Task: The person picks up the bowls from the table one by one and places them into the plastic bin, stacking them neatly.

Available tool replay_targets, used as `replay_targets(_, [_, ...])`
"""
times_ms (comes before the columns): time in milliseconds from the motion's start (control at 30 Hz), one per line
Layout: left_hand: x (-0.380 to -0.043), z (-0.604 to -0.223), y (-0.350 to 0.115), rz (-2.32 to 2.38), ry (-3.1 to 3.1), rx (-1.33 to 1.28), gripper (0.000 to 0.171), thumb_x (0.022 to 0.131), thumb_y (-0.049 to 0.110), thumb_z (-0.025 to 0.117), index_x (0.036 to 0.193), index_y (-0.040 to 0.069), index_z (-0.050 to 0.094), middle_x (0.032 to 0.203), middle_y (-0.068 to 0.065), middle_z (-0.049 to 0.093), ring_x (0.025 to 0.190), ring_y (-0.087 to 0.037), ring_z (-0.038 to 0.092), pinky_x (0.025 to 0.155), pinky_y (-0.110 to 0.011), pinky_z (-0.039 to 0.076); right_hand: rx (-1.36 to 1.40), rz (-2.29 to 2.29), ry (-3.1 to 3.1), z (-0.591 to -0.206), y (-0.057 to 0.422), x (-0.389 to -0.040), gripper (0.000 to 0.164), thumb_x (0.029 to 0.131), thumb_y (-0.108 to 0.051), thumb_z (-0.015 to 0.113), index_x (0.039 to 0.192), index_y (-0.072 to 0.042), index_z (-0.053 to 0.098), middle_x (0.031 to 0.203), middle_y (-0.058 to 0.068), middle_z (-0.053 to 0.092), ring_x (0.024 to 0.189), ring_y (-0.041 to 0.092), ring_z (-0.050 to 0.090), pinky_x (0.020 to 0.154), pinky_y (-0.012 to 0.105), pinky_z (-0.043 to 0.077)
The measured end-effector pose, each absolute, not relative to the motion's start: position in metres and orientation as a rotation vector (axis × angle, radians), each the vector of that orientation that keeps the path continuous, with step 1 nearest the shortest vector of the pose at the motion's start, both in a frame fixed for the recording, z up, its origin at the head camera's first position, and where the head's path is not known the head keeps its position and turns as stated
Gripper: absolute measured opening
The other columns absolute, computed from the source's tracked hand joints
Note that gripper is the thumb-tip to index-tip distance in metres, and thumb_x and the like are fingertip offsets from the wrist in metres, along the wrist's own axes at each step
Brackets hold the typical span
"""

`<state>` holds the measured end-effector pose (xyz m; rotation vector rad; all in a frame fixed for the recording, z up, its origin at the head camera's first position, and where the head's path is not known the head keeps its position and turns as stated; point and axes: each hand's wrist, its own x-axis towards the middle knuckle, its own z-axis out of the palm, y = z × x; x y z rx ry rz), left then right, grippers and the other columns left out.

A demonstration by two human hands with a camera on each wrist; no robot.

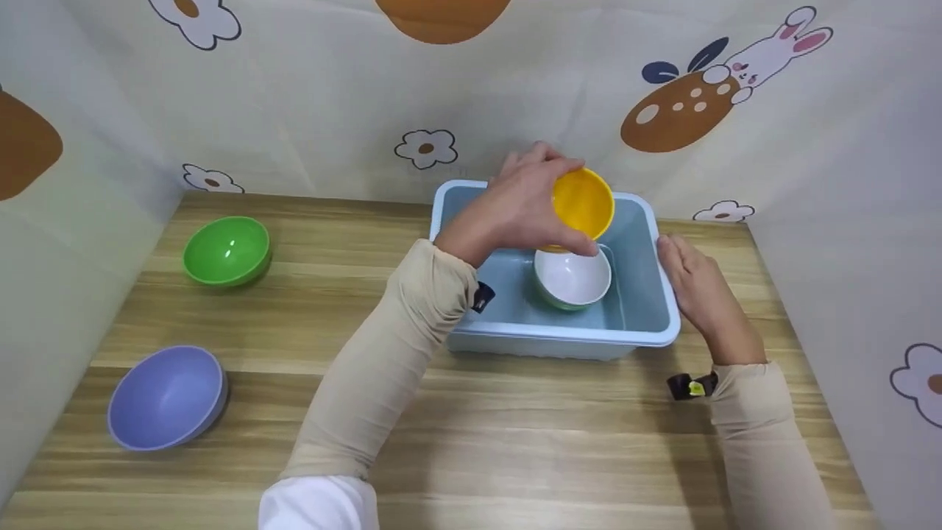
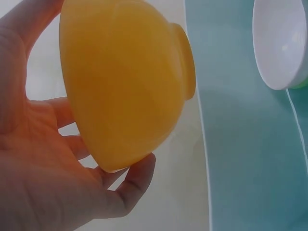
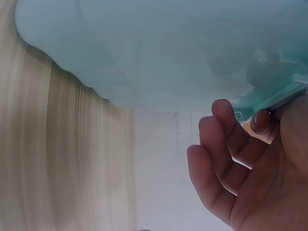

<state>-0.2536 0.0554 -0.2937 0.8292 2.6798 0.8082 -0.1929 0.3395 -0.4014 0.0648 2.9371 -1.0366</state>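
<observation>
My left hand (image 1: 521, 205) grips a yellow bowl (image 1: 586, 202) by its rim, thumb on the near side and fingers on the far side. The bowl is tilted on its side above the light blue plastic bin (image 1: 559, 333). In the left wrist view the yellow bowl's (image 2: 125, 86) outer wall and foot ring show. Inside the bin sits a bowl (image 1: 572, 278) with a white inside and green outside. My right hand (image 1: 699, 291) touches the bin's right rim from outside. In the right wrist view its fingers (image 3: 211, 139) are loosely bent beside the bin wall.
A green bowl (image 1: 227, 250) stands at the left back of the wooden table (image 1: 324, 294). Nearer on the left is a larger purple bowl (image 1: 168, 397). Printed cloth (image 1: 309, 96) walls enclose the table at the back and both sides, close behind the bin.
</observation>
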Motion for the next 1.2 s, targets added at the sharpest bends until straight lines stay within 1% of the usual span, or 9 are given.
replay_targets(133, [-0.253,-0.294,0.062,0.802,2.678,0.845,0.099,0.071,0.058,0.084,0.155,0.027,0.042,0.154,0.001,0.039,0.134,-0.020,0.036,0.103,-0.034,0.048,0.070,-1.040,2.919,-0.401,0.340,-0.193,0.059,0.109,-0.053,0.017,0.119,-0.004,0.049,0.109,0.022,0.059,0.103,0.036,0.056,0.083,0.039,0.043])
replay_targets(333, [-0.252,-0.293,0.072,0.799,2.681,0.845,0.099,0.070,0.058,0.084,0.155,0.029,0.042,0.154,0.003,0.039,0.133,-0.018,0.036,0.103,-0.034,0.046,0.076,-1.044,2.896,-0.401,0.340,-0.193,0.059,0.108,-0.055,0.017,0.117,-0.006,0.047,0.114,0.022,0.061,0.105,0.036,0.058,0.087,0.042,0.045])
replay_targets(433, [-0.251,-0.296,0.080,0.815,2.669,0.842,0.099,0.070,0.057,0.084,0.155,0.029,0.042,0.154,0.004,0.040,0.132,-0.018,0.036,0.102,-0.033,0.047,0.085,-1.046,2.884,-0.402,0.341,-0.193,0.059,0.108,-0.055,0.016,0.119,-0.005,0.047,0.118,0.023,0.061,0.108,0.037,0.057,0.090,0.046,0.046])
replay_targets(533, [-0.249,-0.298,0.087,0.833,2.648,0.857,0.098,0.071,0.057,0.084,0.155,0.029,0.042,0.154,0.003,0.040,0.132,-0.018,0.036,0.102,-0.031,0.047,0.102,-1.057,2.862,-0.402,0.341,-0.192,0.062,0.108,-0.056,0.016,0.124,-0.005,0.047,0.127,0.025,0.060,0.114,0.039,0.057,0.097,0.052,0.046])
replay_targets(600, [-0.250,-0.300,0.091,0.836,2.640,0.866,0.099,0.071,0.056,0.084,0.155,0.029,0.042,0.154,0.003,0.040,0.132,-0.018,0.036,0.102,-0.031,0.047,0.103,-1.067,2.856,-0.402,0.341,-0.193,0.063,0.108,-0.057,0.016,0.126,-0.005,0.047,0.131,0.025,0.060,0.116,0.040,0.056,0.100,0.054,0.045])
replay_targets(800, [-0.253,-0.307,0.095,0.851,2.648,0.873,0.099,0.070,0.054,0.084,0.156,0.028,0.042,0.154,0.003,0.040,0.133,-0.018,0.037,0.103,-0.032,0.045,0.082,-1.049,2.867,-0.402,0.337,-0.194,0.064,0.108,-0.056,0.016,0.127,-0.004,0.049,0.122,0.024,0.064,0.109,0.037,0.062,0.093,0.045,0.048])
replay_targets(933, [-0.255,-0.312,0.097,0.854,2.638,0.868,0.100,0.070,0.055,0.084,0.157,0.027,0.041,0.154,0.002,0.039,0.134,-0.018,0.036,0.104,-0.033,0.046,0.091,-1.054,2.863,-0.402,0.338,-0.193,0.065,0.108,-0.056,0.016,0.128,-0.004,0.049,0.123,0.024,0.063,0.111,0.038,0.060,0.096,0.048,0.047])
replay_targets(1033, [-0.256,-0.315,0.099,0.848,2.631,0.863,0.100,0.070,0.055,0.084,0.156,0.027,0.041,0.153,0.002,0.040,0.133,-0.018,0.036,0.103,-0.032,0.047,0.099,-1.064,2.861,-0.402,0.339,-0.193,0.065,0.108,-0.056,0.016,0.128,-0.004,0.048,0.124,0.024,0.061,0.112,0.038,0.058,0.098,0.051,0.046])
replay_targets(1200, [-0.258,-0.321,0.104,0.826,2.599,0.880,0.100,0.071,0.055,0.085,0.156,0.027,0.041,0.153,0.002,0.041,0.130,-0.018,0.038,0.100,-0.029,0.048,0.114,-1.060,2.873,-0.403,0.340,-0.194,0.063,0.108,-0.056,0.016,0.126,-0.005,0.049,0.122,0.024,0.062,0.111,0.038,0.058,0.096,0.049,0.047])
